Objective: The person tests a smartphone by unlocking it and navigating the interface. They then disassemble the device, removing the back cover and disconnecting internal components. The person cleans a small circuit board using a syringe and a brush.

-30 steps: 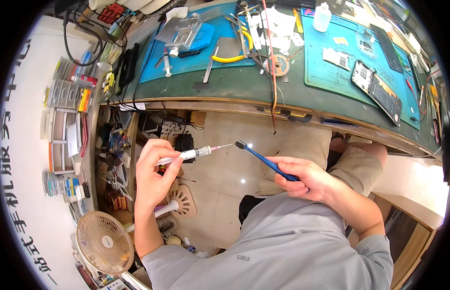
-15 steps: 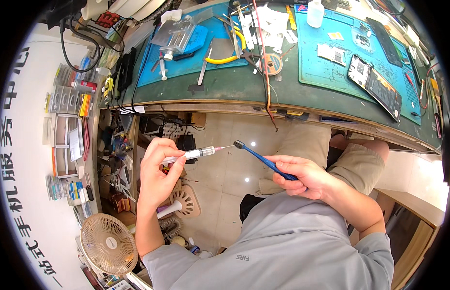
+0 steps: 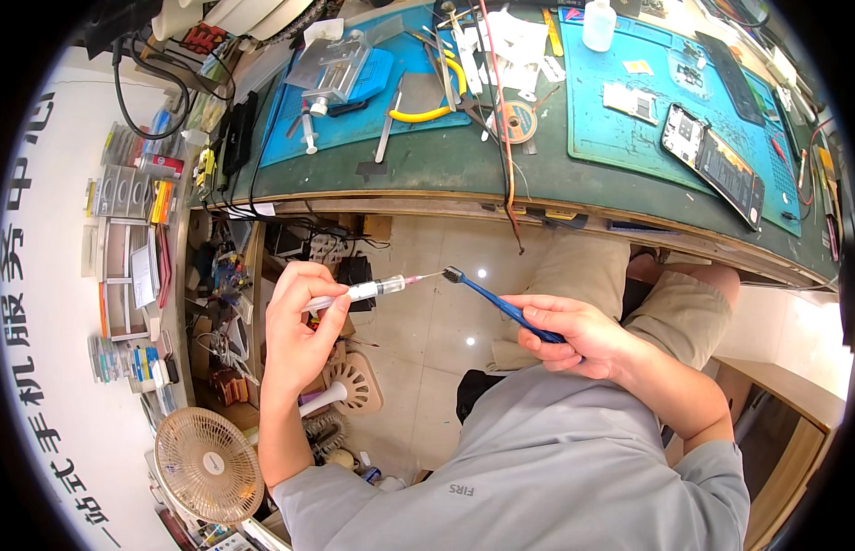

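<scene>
Between the fingers of my left hand (image 3: 303,317) is a clear syringe (image 3: 377,288) with a pinkish hub and a thin needle pointing right. My right hand (image 3: 574,335) is closed around the handle of a blue toothbrush (image 3: 501,306) with dark bristles. The brush head points up and left, and the needle tip meets or nearly meets its bristles; contact is too small to tell. Both tools are held in the air over my lap side of the bench, above the floor.
Beyond my hands runs a green workbench (image 3: 427,174) with blue mats. On it lie an opened phone (image 3: 712,165), yellow-handled pliers (image 3: 423,116), a solder-type spool (image 3: 517,122), a clear bottle (image 3: 598,26) and another syringe (image 3: 309,133). A red cable (image 3: 505,138) hangs over the edge. A fan (image 3: 209,465) stands lower left.
Almost nothing differs. The syringe and the brush head have shifted very slightly, and both hands keep their grip.
</scene>
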Available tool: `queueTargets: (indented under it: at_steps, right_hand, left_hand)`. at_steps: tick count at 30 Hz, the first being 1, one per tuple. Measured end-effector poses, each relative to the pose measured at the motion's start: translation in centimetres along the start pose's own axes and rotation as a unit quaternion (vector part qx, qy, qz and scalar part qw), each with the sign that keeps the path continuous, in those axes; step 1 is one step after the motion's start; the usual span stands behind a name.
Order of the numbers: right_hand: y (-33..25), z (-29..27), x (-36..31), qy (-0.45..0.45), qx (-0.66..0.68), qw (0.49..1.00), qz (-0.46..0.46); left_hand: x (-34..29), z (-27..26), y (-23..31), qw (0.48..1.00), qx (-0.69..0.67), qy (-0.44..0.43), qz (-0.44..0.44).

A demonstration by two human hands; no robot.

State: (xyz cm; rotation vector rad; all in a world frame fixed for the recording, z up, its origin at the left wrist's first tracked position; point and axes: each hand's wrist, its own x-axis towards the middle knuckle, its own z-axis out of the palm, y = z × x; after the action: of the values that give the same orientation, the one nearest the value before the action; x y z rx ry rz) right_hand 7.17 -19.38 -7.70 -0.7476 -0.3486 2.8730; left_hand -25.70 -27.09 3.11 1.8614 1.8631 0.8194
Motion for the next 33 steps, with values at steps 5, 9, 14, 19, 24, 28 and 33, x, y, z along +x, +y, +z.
queueTargets:
  at_steps: [5,9,14,19,24,28,33]
  right_hand:
    - [0.0,0.0,0.1,-0.001,-0.005,1.0,-0.003]
    - [-0.2,0.1,0.1,0.003,-0.011,1.0,-0.004]
    - [-0.3,0.2,0.3,0.005,-0.018,1.0,0.0]
    - [-0.2,-0.1,0.3,-0.012,-0.006,1.0,0.015]
    - [-0.3,0.4,0.7,-0.007,-0.021,0.999,0.023]
    - [-0.4,0.3,0.3,-0.004,-0.037,0.999,0.021]
    - [-0.3,0.7,-2.2,-0.024,-0.085,0.996,-0.011]
  left_hand:
    - [0.0,0.0,0.3,1.0,-0.014,-0.01,-0.02]
    - [-0.1,-0.1,0.0,1.0,-0.017,-0.013,-0.016]
    - [-0.3,-0.1,-0.6,1.0,-0.023,0.003,-0.018]
    - [-0.5,-0.8,-4.0,0.986,-0.137,0.08,-0.05]
    - [3.3,-1.7,-9.3,0.844,-0.385,0.357,-0.114]
    - [9.8,-3.1,-15.3,0.838,-0.289,0.445,-0.131]
    - [16.9,-5.4,-22.1,0.888,0.028,0.452,-0.082]
